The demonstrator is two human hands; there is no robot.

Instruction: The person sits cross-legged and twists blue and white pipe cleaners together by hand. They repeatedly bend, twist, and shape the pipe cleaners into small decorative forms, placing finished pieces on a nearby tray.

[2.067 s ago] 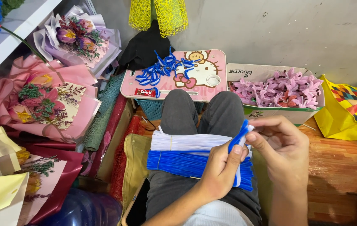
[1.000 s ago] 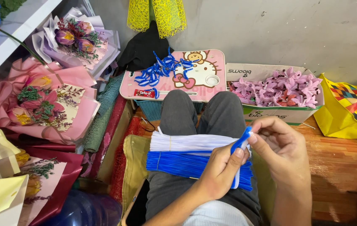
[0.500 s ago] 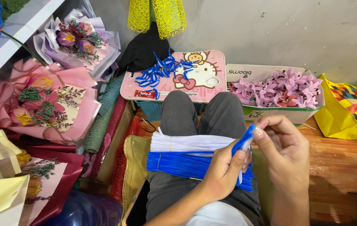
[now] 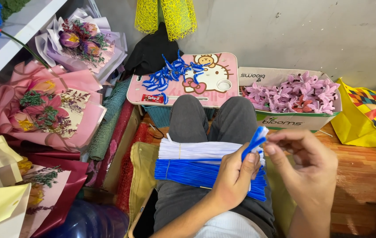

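Grey wall fills the far side of my feed, and a wooden floor (image 4: pixel 364 176) runs along the right, crowded with craft stock. On the lap in grey trousers (image 4: pixel 205 119) lie two bundles of fuzzy craft stems, the white bundle (image 4: pixel 196 150) farther and the blue bundle (image 4: pixel 192 172) nearer, both with their long axis running left to right.

From where I watch, the left hand (image 4: pixel 234 178) has its grip pressed together around a short blue-and-white stem piece (image 4: pixel 253 142), which stands tilted up toward the far right, its pale tip free above the thumb. The right hand (image 4: pixel 304 163) hovers just right of that tip, fingers curled, forefinger and thumb nearly touching; I cannot tell whether they pinch the very end of the piece or only sit beside it. So the piece lies to the left of the right hand, and the right hand is nearer to its free end.

Beyond the knees stands a small pink worktop (image 4: pixel 205 90) carrying finished blue twisted pieces (image 4: pixel 170 72). A cardboard box (image 4: pixel 280 119) of lilac paper flowers (image 4: pixel 298 93) sits to its right, wrapped bouquets (image 4: pixel 51 110) to the left.
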